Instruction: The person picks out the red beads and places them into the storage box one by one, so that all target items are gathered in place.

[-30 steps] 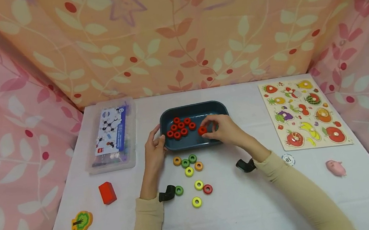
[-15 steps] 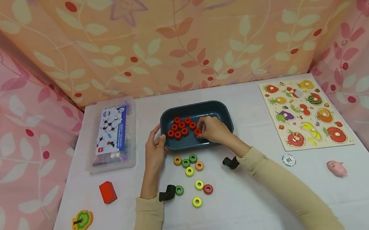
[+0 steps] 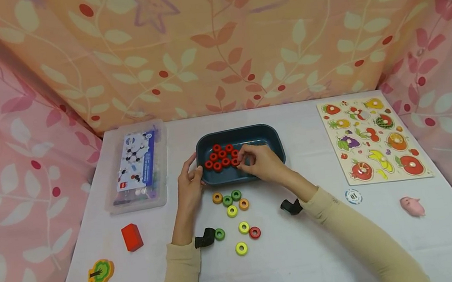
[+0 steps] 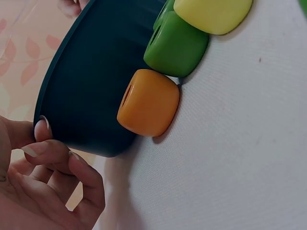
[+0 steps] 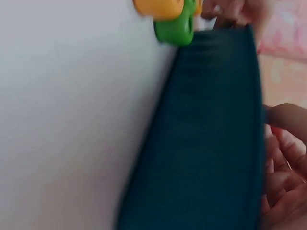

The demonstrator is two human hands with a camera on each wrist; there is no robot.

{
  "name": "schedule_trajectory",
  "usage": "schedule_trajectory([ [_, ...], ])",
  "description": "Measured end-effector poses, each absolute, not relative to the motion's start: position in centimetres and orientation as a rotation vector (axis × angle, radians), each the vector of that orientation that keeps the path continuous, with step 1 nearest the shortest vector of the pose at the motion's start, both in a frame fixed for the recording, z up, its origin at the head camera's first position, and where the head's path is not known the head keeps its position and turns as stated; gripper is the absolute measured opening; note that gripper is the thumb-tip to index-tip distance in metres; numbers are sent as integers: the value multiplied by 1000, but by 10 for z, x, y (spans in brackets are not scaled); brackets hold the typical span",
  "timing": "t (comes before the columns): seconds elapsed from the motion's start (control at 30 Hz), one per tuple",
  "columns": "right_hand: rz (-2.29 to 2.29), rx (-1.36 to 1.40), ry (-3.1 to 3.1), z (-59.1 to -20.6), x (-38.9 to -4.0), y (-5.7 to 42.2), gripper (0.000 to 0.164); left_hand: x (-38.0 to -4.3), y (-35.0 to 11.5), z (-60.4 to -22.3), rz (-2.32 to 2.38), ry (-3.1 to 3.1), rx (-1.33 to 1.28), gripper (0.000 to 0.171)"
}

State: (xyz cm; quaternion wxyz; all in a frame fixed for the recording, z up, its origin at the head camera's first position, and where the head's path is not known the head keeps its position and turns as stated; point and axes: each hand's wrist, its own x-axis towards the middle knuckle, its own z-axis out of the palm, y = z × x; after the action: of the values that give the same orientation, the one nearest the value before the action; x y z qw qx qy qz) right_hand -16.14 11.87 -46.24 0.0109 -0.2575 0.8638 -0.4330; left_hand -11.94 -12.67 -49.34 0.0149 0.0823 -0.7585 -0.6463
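My left hand (image 3: 189,183) grips the left end of a dark blue tray (image 3: 269,136), thumb at the rim; the left wrist view shows its curled fingers (image 4: 88,179) against the tray wall. Inside the tray, several red beads (image 3: 213,156) lie clustered toward the left. My right hand (image 3: 268,161) reaches over the front rim and pinches a red bead (image 3: 234,162) beside that cluster, thumb and index finger at its right side. In the blurred right wrist view, the tray wall (image 5: 211,129) partly hides the fingers. Orange (image 4: 151,103), green (image 4: 177,48) and yellow beads lie before the tray.
More loose beads, among them a red one (image 3: 255,236), lie nearer the front. At left are a clear plastic case (image 3: 111,204), a red block (image 3: 132,237) and a tree piece (image 3: 105,269). A fruit puzzle board (image 3: 351,163), a round chip (image 3: 353,196) and a pink pig (image 3: 412,206) are at right.
The right hand has carried its red bead left across the tray to the other red beads. The left hand has stayed at the tray's left end.
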Motion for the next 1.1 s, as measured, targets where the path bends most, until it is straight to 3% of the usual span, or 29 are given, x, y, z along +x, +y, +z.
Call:
schedule_trajectory([
  [0.23,-1371,-1025,2499,-447,-122,127,19,-120,-128,-493,-1999,-2374,267,44],
  [0.53,-755,-1022,2208,-452,-80,124,26,-119,-127,-493,-2009,-2370,274,43],
  [0.83,-713,-999,2198,-463,-74,128,32,-119,-126,-493,-2001,-2371,266,43],
  [1.1,-734,-1046,2216,-469,-76,122,25,-120,-127,-496,-2001,-2369,251,43],
])
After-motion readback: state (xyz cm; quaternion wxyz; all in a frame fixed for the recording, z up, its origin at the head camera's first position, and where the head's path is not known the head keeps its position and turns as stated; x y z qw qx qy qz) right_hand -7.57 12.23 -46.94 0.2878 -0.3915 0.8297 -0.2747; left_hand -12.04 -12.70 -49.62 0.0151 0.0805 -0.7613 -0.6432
